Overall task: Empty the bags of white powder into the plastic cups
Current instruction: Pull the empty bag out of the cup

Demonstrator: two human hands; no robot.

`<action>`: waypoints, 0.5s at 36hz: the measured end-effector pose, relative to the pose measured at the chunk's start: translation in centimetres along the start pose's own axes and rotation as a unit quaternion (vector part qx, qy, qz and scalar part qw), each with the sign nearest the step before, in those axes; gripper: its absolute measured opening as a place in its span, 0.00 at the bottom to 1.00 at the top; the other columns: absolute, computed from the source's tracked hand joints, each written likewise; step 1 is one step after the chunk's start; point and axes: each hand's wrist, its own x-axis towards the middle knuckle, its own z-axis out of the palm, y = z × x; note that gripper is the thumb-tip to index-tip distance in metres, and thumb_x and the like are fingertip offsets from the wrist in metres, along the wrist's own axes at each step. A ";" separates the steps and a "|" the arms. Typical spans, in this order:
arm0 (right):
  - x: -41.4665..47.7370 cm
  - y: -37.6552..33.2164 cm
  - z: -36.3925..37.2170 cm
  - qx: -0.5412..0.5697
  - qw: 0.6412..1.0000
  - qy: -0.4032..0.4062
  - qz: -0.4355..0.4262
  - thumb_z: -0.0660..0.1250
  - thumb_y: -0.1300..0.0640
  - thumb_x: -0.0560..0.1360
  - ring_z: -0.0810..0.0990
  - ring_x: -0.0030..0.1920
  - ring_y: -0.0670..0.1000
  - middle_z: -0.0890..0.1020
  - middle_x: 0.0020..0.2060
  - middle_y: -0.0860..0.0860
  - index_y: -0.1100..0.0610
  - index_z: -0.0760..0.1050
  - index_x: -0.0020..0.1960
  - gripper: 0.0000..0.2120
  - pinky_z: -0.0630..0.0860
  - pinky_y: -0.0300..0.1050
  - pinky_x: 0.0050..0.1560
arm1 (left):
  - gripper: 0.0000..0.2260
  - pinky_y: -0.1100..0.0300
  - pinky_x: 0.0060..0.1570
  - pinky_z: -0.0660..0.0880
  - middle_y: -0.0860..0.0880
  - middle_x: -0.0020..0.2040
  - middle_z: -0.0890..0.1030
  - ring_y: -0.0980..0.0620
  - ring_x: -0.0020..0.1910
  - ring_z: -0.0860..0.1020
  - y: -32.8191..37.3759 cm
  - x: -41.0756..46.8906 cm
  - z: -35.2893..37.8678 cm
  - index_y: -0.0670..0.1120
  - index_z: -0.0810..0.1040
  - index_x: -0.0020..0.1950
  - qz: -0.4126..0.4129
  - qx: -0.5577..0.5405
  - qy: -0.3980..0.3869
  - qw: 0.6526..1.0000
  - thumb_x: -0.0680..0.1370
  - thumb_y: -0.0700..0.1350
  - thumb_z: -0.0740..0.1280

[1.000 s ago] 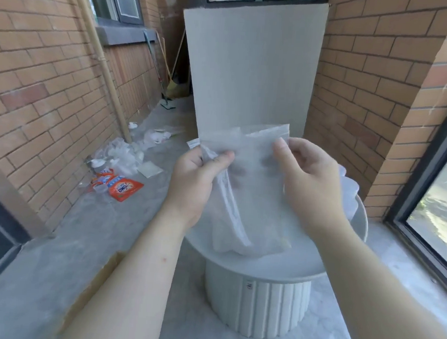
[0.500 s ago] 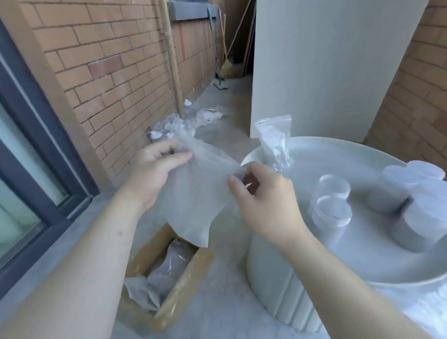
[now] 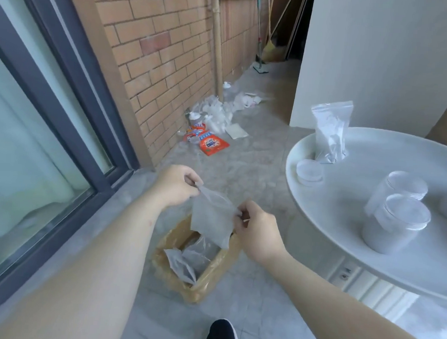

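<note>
Holding a slack, emptied bag (image 3: 210, 221) over the lined box (image 3: 161, 246) on the floor, head view; left hand (image 3: 175, 186) pinches one top corner, right hand (image 3: 259, 229) pinches the opposite edge, each grip clenched on the film; both forearms reach forward and down, and the bag hangs just above spent bags in the box.

Progress, judged: partly done; the front cup (image 3: 394, 227) on the desk (image 3: 332, 215) looks filled with powder; the cup behind (image 3: 399, 189) appears clear, contents uncertain; one full bag (image 3: 330, 134) stands upright near the far rim beside a low cup (image 3: 310, 170); that bag remains to be poured.
</note>
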 end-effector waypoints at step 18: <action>-1.2 1.1 2.6 -0.245 0.914 -0.317 -0.069 0.57 0.67 0.80 0.76 0.65 0.54 0.69 0.72 0.50 0.54 0.65 0.76 0.26 0.77 0.48 0.59 | 0.14 0.57 0.49 0.76 0.48 0.50 0.76 0.49 0.45 0.75 -1.3 1.7 1.0 0.42 0.79 0.63 -0.082 0.386 -0.161 0.905 0.78 0.39 0.66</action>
